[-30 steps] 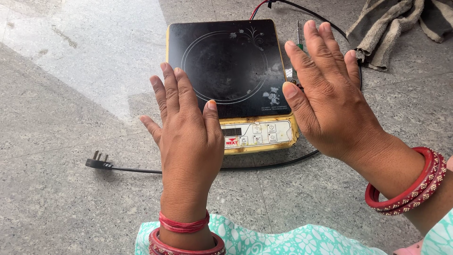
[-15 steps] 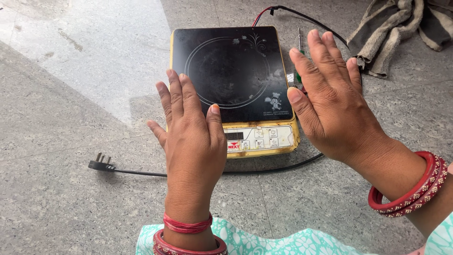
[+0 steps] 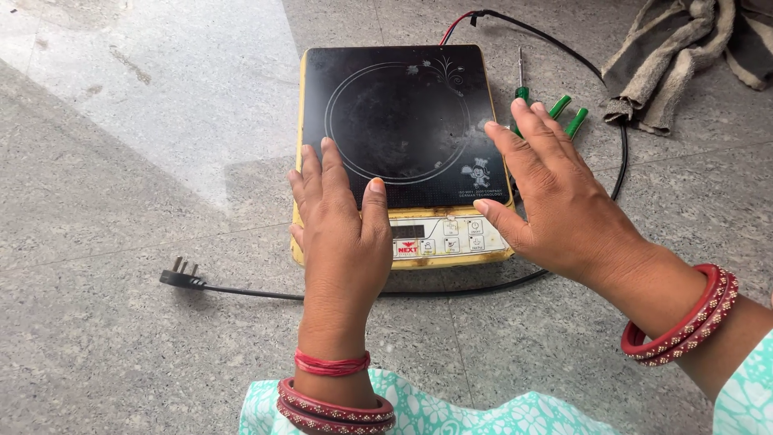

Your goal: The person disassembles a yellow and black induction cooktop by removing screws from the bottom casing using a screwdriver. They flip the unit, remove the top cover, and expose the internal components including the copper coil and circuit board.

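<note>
Now your left hand (image 3: 342,234) and right hand (image 3: 555,197) have moved closer over the induction cooker (image 3: 398,121), both flat with fingers apart, holding nothing.

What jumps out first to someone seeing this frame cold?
Two bare hands, palms down and fingers spread, over a yellow-edged induction cooktop on the stone floor: left hand above its front left corner, right hand at its right edge. The black plug lies loose on the floor at left, and green-handled screwdrivers sit right of the cooktop near a crumpled cloth.
</note>
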